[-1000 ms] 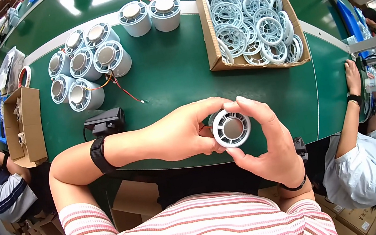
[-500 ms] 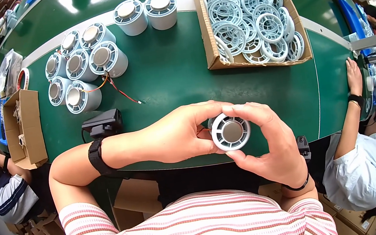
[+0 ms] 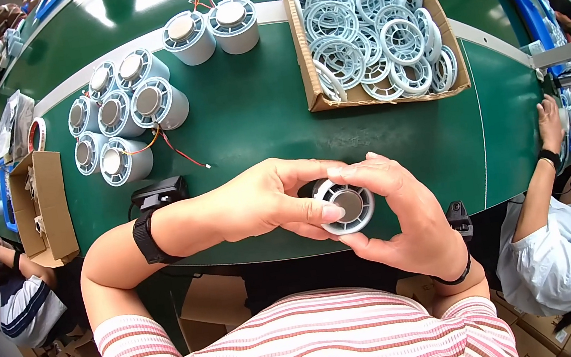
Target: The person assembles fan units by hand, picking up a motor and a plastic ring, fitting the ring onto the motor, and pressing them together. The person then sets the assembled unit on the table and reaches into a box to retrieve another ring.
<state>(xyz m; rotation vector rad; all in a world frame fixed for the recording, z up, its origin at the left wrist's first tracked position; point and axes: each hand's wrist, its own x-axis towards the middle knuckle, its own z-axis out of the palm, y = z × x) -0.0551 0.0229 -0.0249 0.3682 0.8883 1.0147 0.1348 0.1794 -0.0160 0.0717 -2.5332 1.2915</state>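
Evidently, your left hand [image 3: 268, 201] and right hand [image 3: 408, 203] curl partly closed about the round white part [image 3: 354, 207] at the near edge of the worktop [image 3: 256, 128], left thumb overlapping its face; for steady control, press evenly around the rim.

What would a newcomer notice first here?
Probably the cardboard box heaped with pale blue slotted rings, on the green bench beyond the right hand. Next, seven pale blue cylinders clustered at left, and a similar cylinder gripped by that hand and the left hand at the near edge.
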